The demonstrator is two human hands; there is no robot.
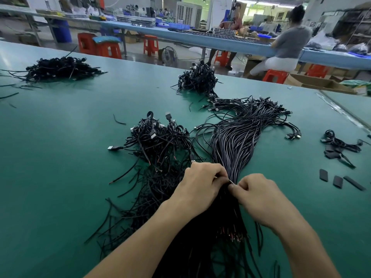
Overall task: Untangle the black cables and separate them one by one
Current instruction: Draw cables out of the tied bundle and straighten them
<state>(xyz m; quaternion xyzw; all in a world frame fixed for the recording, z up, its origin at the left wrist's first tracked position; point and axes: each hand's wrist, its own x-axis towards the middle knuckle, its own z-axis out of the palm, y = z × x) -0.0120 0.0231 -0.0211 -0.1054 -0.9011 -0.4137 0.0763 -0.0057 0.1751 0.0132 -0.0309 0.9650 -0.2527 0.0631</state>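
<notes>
The left hand [202, 185] and right hand [259, 195] met at the narrow waist of a long bundle of black cables [236, 141] lying on the green table [60, 157]. The left hand's fingers [217, 176] were curled and pinched the bundle from one side, while the right hand's fingers [240, 186] were bent in and pinched it from the other, with the fingertips of the two hands almost touching. A thin pale strand showed between them, too small to identify. Beyond the fingers the bundle fanned out, its USB plugs [293, 136] spread at the far end. Behind the fingers, under both wrists, it ran toward the person with bare wire ends [234, 235] showing. Just to the left of the fingers lay a tangled heap of cables [160, 141], touching the bundle. Well to the right of the fingers lay three short flat black pieces [323, 174], and beyond those a small knot of cables [339, 145]. Far beyond the fingers sat another cable pile [198, 79], and far to the left a fourth pile [60, 69].
</notes>
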